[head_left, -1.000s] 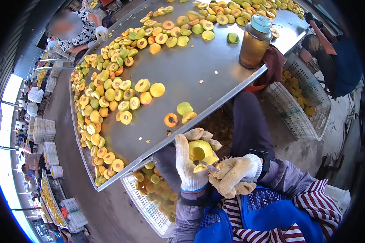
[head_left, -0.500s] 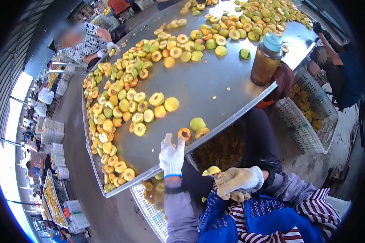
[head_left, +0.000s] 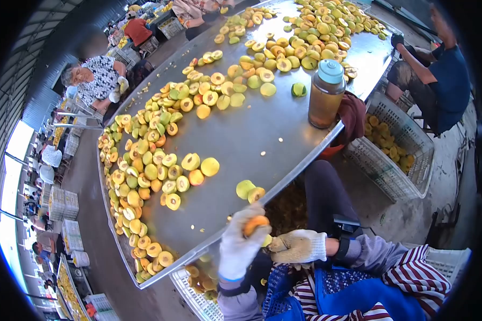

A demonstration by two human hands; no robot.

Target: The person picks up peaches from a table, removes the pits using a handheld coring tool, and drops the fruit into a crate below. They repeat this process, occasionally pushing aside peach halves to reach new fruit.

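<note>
My left hand (head_left: 241,243), in a white work glove, is closed on an orange apricot half (head_left: 256,225) just off the table's front edge. My right hand (head_left: 299,246), in a stained glove, is closed close beside it. At its fingertips shows a small yellow-green piece (head_left: 266,241); whatever else the fingers grip is hidden. On the metal table (head_left: 235,155), near my left hand, lie a green-yellow fruit (head_left: 245,188) and a cut apricot half (head_left: 256,195). Many more halves (head_left: 144,166) are spread along the left side and far end.
A bottle with a teal lid (head_left: 326,93) stands at the table's right edge beside a dark red cloth (head_left: 352,120). White crates of fruit stand right (head_left: 393,166) and below the table (head_left: 193,291). Other people (head_left: 99,80) sit left and right (head_left: 444,80).
My left hand has lifted from the table edge with the orange apricot half and come near my right hand. The view has shifted, and the person at left has moved their hands.
</note>
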